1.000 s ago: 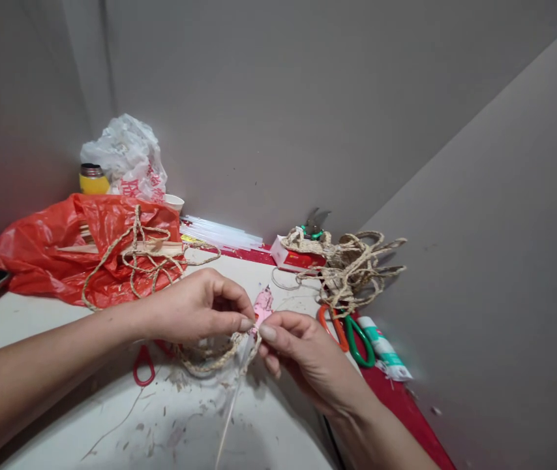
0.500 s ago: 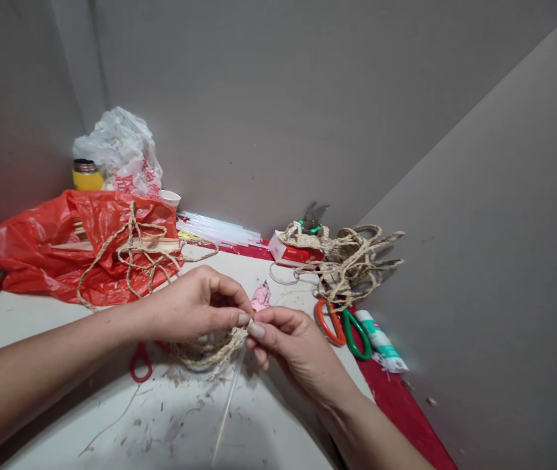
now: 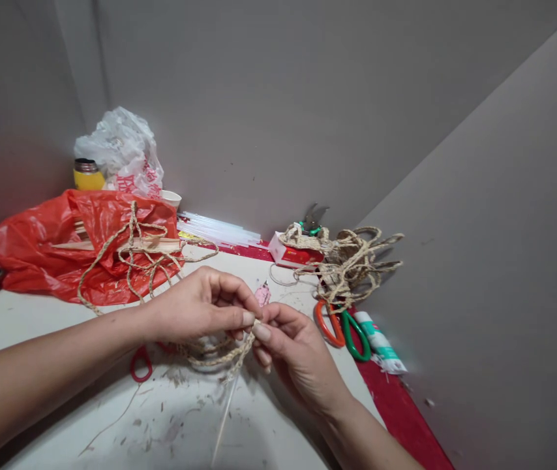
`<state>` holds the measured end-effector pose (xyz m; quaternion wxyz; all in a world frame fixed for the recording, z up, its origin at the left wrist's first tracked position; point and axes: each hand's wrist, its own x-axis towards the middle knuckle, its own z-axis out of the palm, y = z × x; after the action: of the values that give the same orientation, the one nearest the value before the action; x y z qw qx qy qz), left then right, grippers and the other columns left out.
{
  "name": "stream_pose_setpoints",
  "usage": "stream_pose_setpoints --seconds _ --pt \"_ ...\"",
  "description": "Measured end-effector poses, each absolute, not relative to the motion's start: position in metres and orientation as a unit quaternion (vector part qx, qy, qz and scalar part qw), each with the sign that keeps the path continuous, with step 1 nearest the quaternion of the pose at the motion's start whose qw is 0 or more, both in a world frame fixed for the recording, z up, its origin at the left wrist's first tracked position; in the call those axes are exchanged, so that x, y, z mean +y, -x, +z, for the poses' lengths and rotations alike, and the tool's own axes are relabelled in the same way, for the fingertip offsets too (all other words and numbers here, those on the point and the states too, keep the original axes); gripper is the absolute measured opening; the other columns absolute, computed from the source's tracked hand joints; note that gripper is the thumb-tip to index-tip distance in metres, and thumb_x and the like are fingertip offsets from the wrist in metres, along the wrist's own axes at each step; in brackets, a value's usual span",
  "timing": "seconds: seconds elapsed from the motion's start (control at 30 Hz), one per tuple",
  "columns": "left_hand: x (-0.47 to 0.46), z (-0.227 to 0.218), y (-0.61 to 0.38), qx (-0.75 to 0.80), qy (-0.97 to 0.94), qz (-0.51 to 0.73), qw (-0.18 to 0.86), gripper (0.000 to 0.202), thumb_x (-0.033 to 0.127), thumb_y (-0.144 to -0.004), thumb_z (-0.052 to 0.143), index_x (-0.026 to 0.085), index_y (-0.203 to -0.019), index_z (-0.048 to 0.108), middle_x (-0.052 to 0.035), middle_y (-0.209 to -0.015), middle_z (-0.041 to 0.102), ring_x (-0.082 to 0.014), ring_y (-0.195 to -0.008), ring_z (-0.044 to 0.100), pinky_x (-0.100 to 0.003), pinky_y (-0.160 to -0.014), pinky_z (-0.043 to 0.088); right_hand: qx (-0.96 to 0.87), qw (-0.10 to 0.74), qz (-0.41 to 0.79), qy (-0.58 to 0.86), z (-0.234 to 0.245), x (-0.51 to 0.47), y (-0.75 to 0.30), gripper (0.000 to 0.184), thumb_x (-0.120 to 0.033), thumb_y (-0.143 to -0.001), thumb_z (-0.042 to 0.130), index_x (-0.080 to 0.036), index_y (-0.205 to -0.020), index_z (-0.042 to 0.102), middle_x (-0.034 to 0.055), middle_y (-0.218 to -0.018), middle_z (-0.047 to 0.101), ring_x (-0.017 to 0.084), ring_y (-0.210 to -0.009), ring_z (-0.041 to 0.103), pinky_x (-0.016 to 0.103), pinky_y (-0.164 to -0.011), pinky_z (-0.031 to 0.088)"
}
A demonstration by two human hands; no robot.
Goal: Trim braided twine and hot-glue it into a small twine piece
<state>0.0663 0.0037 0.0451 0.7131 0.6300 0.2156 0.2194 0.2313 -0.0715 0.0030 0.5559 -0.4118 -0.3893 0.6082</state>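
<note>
A braided straw cord (image 3: 214,359) hangs in a loop below my fingers, just over the white table. My left hand (image 3: 210,301) pinches it between thumb and forefinger from the left. Tip to tip with it, my right hand (image 3: 286,336) pinches the same cord from the right. One frayed end of the cord dangles under the fingertips. Just beyond them lies a pink glue gun (image 3: 263,294), partly hidden by the hands. A red scissor handle (image 3: 141,364) shows under my left forearm.
Braided cord lies over a red plastic bag (image 3: 29,245) at left. Clear glue sticks (image 3: 220,228) lie at the back. At right are more cord (image 3: 351,261), orange-handled (image 3: 328,323) and green-handled scissors (image 3: 357,336), and a green-white roll (image 3: 381,343). Grey panels enclose the table.
Both hands have shifted slightly right, still pinching the cord. The frayed end now hangs lower and more visibly below the fingers.
</note>
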Motion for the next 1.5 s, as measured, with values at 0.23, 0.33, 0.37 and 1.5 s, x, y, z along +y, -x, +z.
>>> stream_pose_setpoints --seconds 0.23,0.33,0.37,1.5 --pt "0.006 0.052 -0.065 0.229 -0.616 0.304 0.690 0.025 0.037 -0.079 0.063 0.013 -0.087 0.063 -0.0043 -0.077 0.068 -0.0122 -0.066 0.062 -0.026 -0.067 0.049 -0.387 0.590 0.573 0.416 0.002 -0.070 -0.232 0.022 -0.031 -0.067 0.080 -0.016 -0.069 0.064 -0.0051 -0.050 0.054 0.006 -0.040 0.043 0.017 -0.041 0.031" --pt "-0.002 0.049 -0.070 0.266 -0.664 0.284 0.638 0.018 0.025 -0.071 0.072 0.013 -0.082 0.062 0.0004 -0.071 0.064 -0.0100 -0.066 0.058 -0.022 -0.065 0.046 -0.383 0.617 0.551 0.412 0.001 -0.069 -0.232 0.021 -0.031 -0.068 0.080 -0.017 -0.070 0.064 -0.0052 -0.050 0.054 0.007 -0.041 0.044 0.018 -0.043 0.033" --pt "-0.005 0.046 -0.072 0.271 -0.668 0.270 0.638 0.017 0.021 -0.069 0.072 0.014 -0.080 0.062 0.0015 -0.068 0.063 -0.0095 -0.064 0.057 -0.021 -0.063 0.045 -0.382 0.624 0.543 0.411 0.000 -0.069 -0.232 0.020 -0.031 -0.069 0.079 -0.018 -0.070 0.064 -0.0052 -0.050 0.054 0.007 -0.042 0.044 0.018 -0.043 0.034" --pt "-0.025 0.044 -0.076 0.265 -0.662 0.266 0.649 0.012 0.019 -0.078 0.061 0.013 -0.068 0.065 0.0033 -0.056 0.058 -0.0063 -0.051 0.046 -0.017 -0.050 0.035 -0.472 0.637 0.450 0.411 -0.005 -0.073 -0.236 0.011 -0.027 -0.079 0.073 -0.021 -0.070 0.070 -0.0030 -0.058 0.057 0.009 -0.051 0.048 0.022 -0.052 0.039"
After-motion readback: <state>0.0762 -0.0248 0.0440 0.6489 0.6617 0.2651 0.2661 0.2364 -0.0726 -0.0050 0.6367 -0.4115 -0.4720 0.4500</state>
